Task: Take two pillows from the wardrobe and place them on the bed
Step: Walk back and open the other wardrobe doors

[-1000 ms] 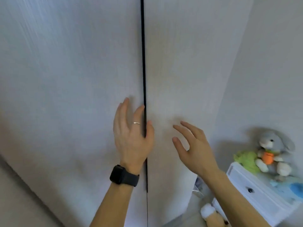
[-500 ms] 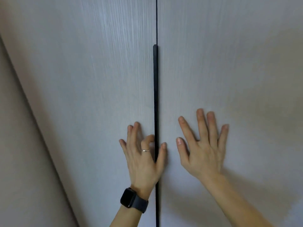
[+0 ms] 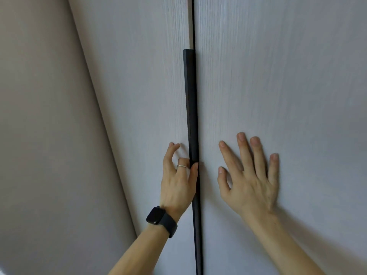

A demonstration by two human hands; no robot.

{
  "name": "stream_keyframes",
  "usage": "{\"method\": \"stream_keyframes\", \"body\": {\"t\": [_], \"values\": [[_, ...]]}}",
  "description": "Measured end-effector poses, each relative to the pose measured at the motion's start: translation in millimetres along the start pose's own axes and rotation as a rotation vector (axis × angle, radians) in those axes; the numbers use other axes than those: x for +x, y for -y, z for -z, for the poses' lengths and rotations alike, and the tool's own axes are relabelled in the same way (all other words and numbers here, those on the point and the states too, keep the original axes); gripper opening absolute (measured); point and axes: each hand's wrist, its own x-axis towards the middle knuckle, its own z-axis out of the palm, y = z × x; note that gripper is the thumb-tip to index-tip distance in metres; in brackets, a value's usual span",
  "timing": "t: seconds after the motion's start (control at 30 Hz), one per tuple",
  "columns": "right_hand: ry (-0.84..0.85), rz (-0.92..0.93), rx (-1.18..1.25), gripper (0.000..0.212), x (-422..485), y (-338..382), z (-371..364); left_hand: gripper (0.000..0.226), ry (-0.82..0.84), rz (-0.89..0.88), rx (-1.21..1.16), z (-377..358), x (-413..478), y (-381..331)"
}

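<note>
The wardrobe (image 3: 278, 76) fills nearly the whole view, its two pale wood-grain doors meeting at a narrow dark seam that runs up the middle. A long black handle (image 3: 190, 108) lies along the right edge of the left door (image 3: 139, 86), its top end squared off partway up and its lower end cut off by the bottom of the frame. The left hand (image 3: 177, 179) is curled at that edge: the thumb lies across the handle's front, the ringed finger bends behind it, and the other fingertips touch the door panel. It grips the handle loosely, not a full fist. A black watch (image 3: 160, 219) sits on that wrist. The right hand (image 3: 250, 175) is flat and spread wide on the right door (image 3: 288, 116), holding nothing, just right of the seam. A beige wall (image 3: 39, 135) borders the wardrobe on the left. The pillows are out of sight; the doors hide the inside.
</note>
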Motion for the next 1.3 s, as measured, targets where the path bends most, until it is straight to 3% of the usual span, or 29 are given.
{"method": "stream_keyframes", "body": {"t": [0.3, 0.4, 0.47, 0.57, 0.63, 0.7, 0.9, 1.13, 1.3], "values": [[0.038, -0.032, 0.090, 0.064, 0.0, -0.6, 9.3, 0.027, -0.012, 0.080, 0.068, 45.9, -30.0, -4.9], [0.119, -0.160, 0.196, 0.063, -2.6, 9.0, 23.3, 0.021, 0.022, 0.102, 0.040, 60.9, -40.9, -8.0], [0.218, -0.258, 0.454, 0.059, -14.1, 30.0, 37.9, 0.016, 0.064, 0.157, 0.014, 79.9, -47.7, -10.4], [0.554, -0.367, 1.172, 0.053, -42.5, 68.2, 65.9, 0.013, 0.095, 0.190, 0.021, 115.6, -61.7, -10.7], [0.780, -0.335, 1.491, 0.056, -61.2, 97.6, 79.1, 0.014, 0.092, 0.219, 0.044, 142.7, -72.1, -3.3], [0.842, -0.218, 1.623, 0.061, -77.0, 126.7, 84.6, 0.012, 0.088, 0.259, 0.053, 168.1, -81.4, 5.4], [0.666, -0.053, 1.515, 0.061, -92.6, 210.8, 89.9, 0.005, 0.061, 0.458, 0.124, 236.8, -96.9, 16.9], [0.638, 0.009, 1.433, 0.071, -104.6, 283.4, 99.8, 0.049, -0.132, 0.499, 0.297, 278.5, -114.2, 27.8], [0.633, 0.065, 1.413, 0.092, -98.5, 324.8, 95.3, 0.052, -0.233, 0.592, 0.420, 296.0, -106.9, 48.5]]}}
